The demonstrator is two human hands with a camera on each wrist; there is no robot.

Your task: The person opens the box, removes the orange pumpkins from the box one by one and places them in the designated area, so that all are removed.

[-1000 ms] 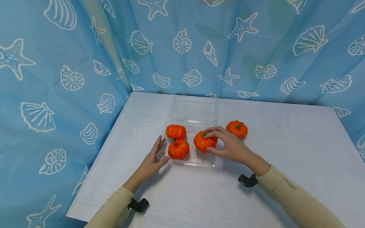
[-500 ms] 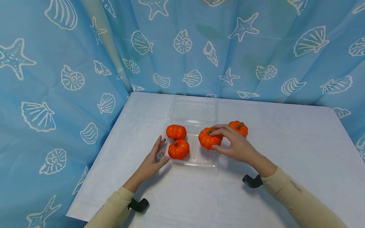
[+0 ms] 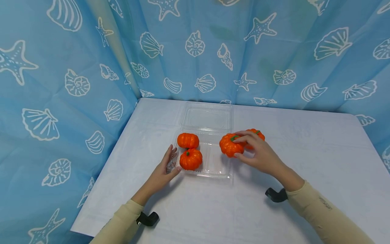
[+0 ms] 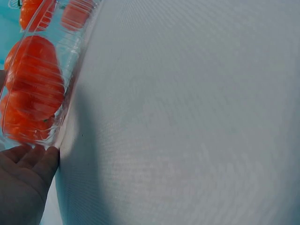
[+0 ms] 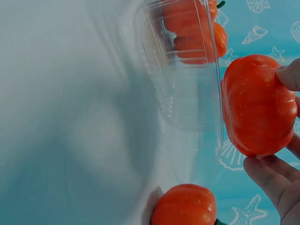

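Note:
My right hand grips a small orange pumpkin with a green stem, thumb on one side and fingers on the other. It is held up by the right edge of a clear plastic clamshell box. Two more pumpkins sit in the box's left part: a rear one lying on its side and a front one. My left hand touches the box's left side with fingers spread and straight. Behind my right hand a further pumpkin rests on the table, partly hidden.
The box's lid lies folded back flat toward the rear of the white table. A blue curtain with shell prints hangs behind and to the left. Black wrist mounts sit below both wrists.
My right hand has lifted the pumpkin from the box's right part and carried it rightward, toward the pumpkin on the table. The left hand stays in place.

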